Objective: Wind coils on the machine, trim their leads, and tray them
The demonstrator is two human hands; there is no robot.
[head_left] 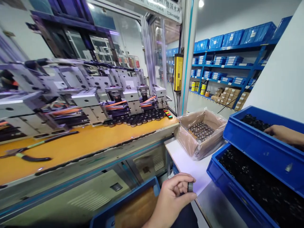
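Note:
My left hand (172,198) is near the lower middle, holding a small dark ring-shaped part (190,186) between thumb and fingers. At the right edge, my right hand (283,134) reaches into the upper blue bin (263,144), its fingertips at the black parts (254,123) inside. Whether those fingers grip one of the parts is hidden. Below it, a second blue bin (234,186) holds many black parts. A cardboard box (185,136) lined with clear plastic contains many small round metal parts (201,131).
A machine (87,101) stands behind the orange worktop (114,137). Round dark parts (137,120) are clustered on its right half, and pliers (30,152) lie at left. A blue tray (130,198) sits below. Blue shelving (225,49) stands at the back right.

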